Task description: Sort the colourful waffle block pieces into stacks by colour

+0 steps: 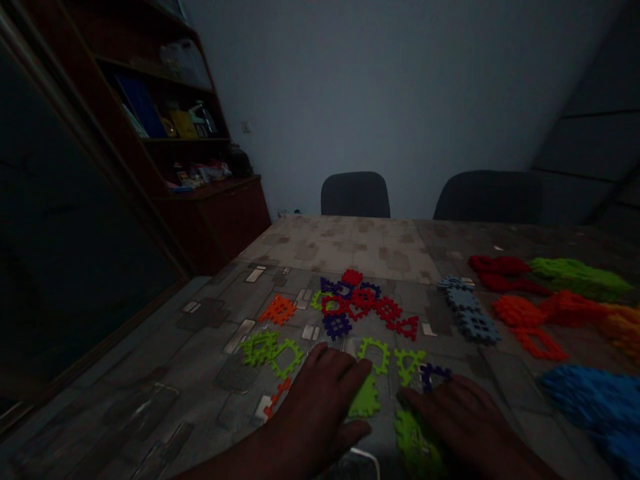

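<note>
My left hand (320, 400) lies palm down on the table (350, 247), fingers stretched out over flat plastic puzzle pieces. A green piece (365, 400) sits right beside its fingers and an orange piece (277, 397) pokes out at its left. My right hand (463, 417) also rests flat, fingers extended, next to a green piece (415, 440) and a purple piece (433, 375). Ahead of both hands lie loose green pieces (273, 350), a cluster of red and purple pieces (363, 303) and a single orange piece (279, 310). The room is dim.
Sorted heaps lie at the right: grey-blue (470, 310), red (500, 272), green (580, 275), orange (545, 320), blue (595, 393). Two dark chairs (355, 195) stand at the far edge. A wooden shelf unit (175, 133) with books stands at the left.
</note>
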Demonstrator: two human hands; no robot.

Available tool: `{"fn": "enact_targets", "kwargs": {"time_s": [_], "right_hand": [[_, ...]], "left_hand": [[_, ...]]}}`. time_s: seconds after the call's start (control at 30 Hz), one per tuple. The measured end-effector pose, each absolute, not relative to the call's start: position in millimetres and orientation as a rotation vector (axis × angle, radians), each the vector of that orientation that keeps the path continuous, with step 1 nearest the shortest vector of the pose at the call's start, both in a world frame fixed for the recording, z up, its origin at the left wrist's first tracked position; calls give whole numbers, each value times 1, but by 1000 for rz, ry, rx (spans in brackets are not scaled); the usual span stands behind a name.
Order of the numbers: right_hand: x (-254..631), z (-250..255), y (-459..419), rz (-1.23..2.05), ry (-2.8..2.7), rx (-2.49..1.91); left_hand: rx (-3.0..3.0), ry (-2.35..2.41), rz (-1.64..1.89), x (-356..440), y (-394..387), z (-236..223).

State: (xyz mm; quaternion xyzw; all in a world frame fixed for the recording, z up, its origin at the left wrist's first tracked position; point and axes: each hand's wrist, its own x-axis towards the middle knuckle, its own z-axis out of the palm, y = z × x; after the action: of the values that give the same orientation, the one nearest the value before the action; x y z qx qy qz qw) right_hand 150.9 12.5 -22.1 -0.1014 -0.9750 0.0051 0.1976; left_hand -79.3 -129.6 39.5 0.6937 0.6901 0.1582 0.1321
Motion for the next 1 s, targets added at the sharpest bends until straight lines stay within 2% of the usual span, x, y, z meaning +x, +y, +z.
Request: {"fn": "enact_targets", "kwargs": {"time_s": [0.23, 1.0], "right_hand": [[151, -19, 11, -2, -2764, -291], [148, -15, 10, 275, -2789, -324]], "left_hand": [[2008, 1962, 489, -80, -128, 34], [2057, 1951, 627, -91, -135, 19]]}}
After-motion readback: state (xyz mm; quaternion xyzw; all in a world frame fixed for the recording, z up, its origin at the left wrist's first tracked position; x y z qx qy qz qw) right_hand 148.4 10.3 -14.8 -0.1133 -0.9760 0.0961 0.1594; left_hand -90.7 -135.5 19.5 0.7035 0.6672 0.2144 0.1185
